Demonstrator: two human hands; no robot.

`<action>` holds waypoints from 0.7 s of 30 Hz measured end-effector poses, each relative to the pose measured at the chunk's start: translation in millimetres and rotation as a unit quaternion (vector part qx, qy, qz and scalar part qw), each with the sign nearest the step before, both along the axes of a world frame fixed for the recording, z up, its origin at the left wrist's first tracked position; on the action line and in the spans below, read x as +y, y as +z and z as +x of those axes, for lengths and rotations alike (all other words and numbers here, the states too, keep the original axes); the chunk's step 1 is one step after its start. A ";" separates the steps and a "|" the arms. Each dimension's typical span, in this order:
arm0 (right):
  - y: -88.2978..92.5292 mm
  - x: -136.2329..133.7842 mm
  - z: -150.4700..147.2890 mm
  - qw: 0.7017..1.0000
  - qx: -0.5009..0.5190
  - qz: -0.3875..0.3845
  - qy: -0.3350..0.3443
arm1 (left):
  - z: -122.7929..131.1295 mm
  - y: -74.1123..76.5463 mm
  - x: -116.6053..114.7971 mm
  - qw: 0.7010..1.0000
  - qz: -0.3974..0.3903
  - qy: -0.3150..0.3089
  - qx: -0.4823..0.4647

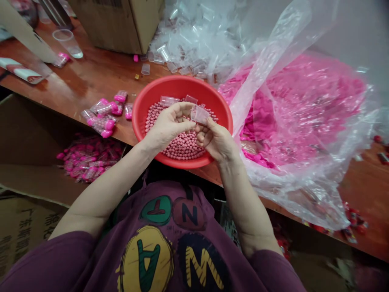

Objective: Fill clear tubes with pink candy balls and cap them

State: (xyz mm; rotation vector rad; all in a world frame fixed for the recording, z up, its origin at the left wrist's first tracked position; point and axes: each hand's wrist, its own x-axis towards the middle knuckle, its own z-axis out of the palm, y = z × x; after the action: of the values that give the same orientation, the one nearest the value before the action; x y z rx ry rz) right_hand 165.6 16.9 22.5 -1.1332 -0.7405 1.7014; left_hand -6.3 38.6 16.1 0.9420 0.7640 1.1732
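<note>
- Our right hand [215, 140] pinches a little clear tube [199, 114] with its fingers closed tight on it.
- Our left hand [170, 123] is curled up, with its fingertips right by the tube. We cannot tell if it holds anything.
- Both hands are over a red bowl [142, 105] full of small pink balls [182, 148].
- The bowl sits on the brown tabletop [91, 77], at the near edge.
- Filled tubes [105, 115] lie just left of the bowl.
- A big clear bag [304, 121] of pink things lies on the right.
</note>
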 end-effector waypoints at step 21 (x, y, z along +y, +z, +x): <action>-24.4 -96.8 158.5 0.872 -0.435 0.116 -0.192 | 34.1 -47.3 57.7 0.678 0.294 -0.245 0.627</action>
State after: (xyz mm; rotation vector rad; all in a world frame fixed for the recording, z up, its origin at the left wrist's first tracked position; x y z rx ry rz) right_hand 324.2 -79.9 -2.0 -1.7402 -1.1248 0.6883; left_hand 27.8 96.4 -31.1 2.4244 1.0692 0.0744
